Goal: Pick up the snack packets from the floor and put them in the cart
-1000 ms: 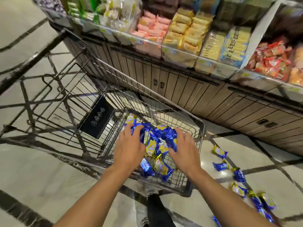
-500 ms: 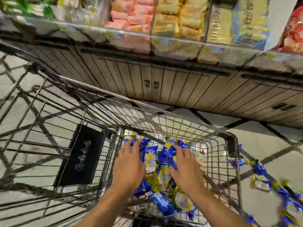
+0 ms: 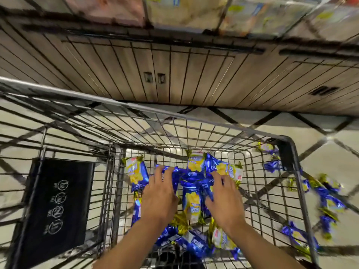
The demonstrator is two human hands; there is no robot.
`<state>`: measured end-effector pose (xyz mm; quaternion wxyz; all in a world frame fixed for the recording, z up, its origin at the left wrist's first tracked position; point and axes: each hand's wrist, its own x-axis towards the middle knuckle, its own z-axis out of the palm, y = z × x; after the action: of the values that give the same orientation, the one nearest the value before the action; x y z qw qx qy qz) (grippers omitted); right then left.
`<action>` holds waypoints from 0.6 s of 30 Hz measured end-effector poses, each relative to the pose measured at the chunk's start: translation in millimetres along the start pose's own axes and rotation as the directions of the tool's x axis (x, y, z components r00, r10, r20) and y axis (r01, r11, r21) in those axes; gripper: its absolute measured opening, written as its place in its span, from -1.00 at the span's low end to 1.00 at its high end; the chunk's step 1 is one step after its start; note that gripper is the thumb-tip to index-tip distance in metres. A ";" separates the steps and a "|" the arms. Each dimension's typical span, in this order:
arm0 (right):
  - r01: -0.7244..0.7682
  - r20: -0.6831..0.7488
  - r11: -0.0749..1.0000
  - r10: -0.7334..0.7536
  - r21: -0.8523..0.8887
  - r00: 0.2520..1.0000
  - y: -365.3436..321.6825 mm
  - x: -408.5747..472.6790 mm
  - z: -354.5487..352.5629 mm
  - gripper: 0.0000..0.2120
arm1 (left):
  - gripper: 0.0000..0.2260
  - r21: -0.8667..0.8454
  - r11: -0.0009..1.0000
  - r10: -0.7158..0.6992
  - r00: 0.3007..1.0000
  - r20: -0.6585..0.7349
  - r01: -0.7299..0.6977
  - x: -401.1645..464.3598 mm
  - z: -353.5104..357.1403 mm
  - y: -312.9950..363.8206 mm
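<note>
Several blue-and-yellow snack packets (image 3: pixel 191 202) lie heaped in the wire cart (image 3: pixel 194 121), inside its basket at the right end. Both of my hands reach down into that basket. My left hand (image 3: pixel 159 199) rests on the left side of the heap, its fingers stretched over a blue packet. Fingers spread, my right hand (image 3: pixel 223 202) lies against the right side of the heap. More of the same packets (image 3: pixel 330 202) are scattered on the floor to the right, outside the cart wall.
A black folding flap (image 3: pixel 56 204) with white symbols hangs in the cart's left section. Beyond the cart stands a wood-panelled shelf base (image 3: pixel 174 74) with packaged goods (image 3: pixel 194 10) on the shelf above. The floor is pale tile with dark lines.
My hands have gone down into the basket with the bundle of packets, and the bundle has spread out over the heap. The view has tilted down and closer to the cart.
</note>
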<state>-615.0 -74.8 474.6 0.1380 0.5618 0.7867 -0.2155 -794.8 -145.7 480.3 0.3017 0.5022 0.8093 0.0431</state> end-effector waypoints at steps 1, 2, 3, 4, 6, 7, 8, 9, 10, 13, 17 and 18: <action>-0.014 0.004 1.000 0.014 -0.001 1.000 2.7 0.6 4.2 -0.30 | -0.34 0.014 1.000 0.014 1.000 0.006 -0.014 2.4 6.0 2.1; -0.031 0.009 1.000 0.031 0.000 0.999 5.8 0.4 7.6 -0.30 | -0.34 0.015 1.000 0.018 1.000 0.014 -0.018 3.9 11.4 4.9; -0.050 0.008 0.999 0.050 0.006 0.999 9.1 0.2 10.0 -0.30 | -0.34 0.007 1.000 0.008 1.000 0.027 -0.009 5.2 17.2 7.2; -0.066 0.008 0.998 0.066 0.011 0.998 12.5 -0.1 12.3 -0.31 | -0.34 -0.004 1.000 -0.008 0.999 0.040 0.008 5.9 22.5 9.1; -0.076 0.005 0.997 0.076 0.017 0.997 15.9 -0.4 15.6 -0.31 | -0.31 -0.018 0.999 -0.045 0.997 0.063 0.046 6.4 30.5 11.0; -0.069 0.005 0.998 0.069 0.015 0.998 15.7 -0.5 16.8 -0.31 | -0.31 -0.021 0.998 -0.061 0.996 0.071 0.063 7.3 34.0 11.1; -0.058 0.003 0.998 0.058 0.010 0.998 14.8 -0.5 17.6 -0.31 | -0.31 -0.021 0.997 -0.075 0.994 0.075 0.077 8.4 36.9 11.0; -0.045 0.004 0.999 0.045 0.005 0.999 13.9 0.1 19.0 -0.30 | -0.32 -0.016 0.997 -0.081 0.994 0.073 0.082 10.3 39.3 10.3; -0.033 0.006 0.999 0.033 -0.001 0.999 13.5 1.2 19.9 -0.29 | -0.33 -0.007 0.997 -0.077 0.995 0.067 0.078 12.8 41.2 9.7; 0.003 0.003 1.000 -0.003 -0.018 1.000 13.8 6.2 22.6 -0.27 | -0.35 -0.008 0.998 -0.065 0.997 0.044 0.066 19.2 45.2 8.2; 0.029 -0.002 0.998 -0.029 -0.047 1.000 11.7 10.0 20.1 -0.28 | -0.33 0.004 0.999 -0.038 0.999 0.015 0.038 22.0 46.1 4.2; 0.023 0.000 0.999 -0.023 -0.048 1.000 11.0 8.6 18.9 -0.27 | -0.32 0.006 0.999 -0.044 0.999 0.019 0.044 20.0 45.4 2.9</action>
<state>-608.0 -74.0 452.3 0.1487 0.5492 0.7982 -0.1980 -774.6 -138.1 435.6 0.3090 0.4854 0.8173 0.0291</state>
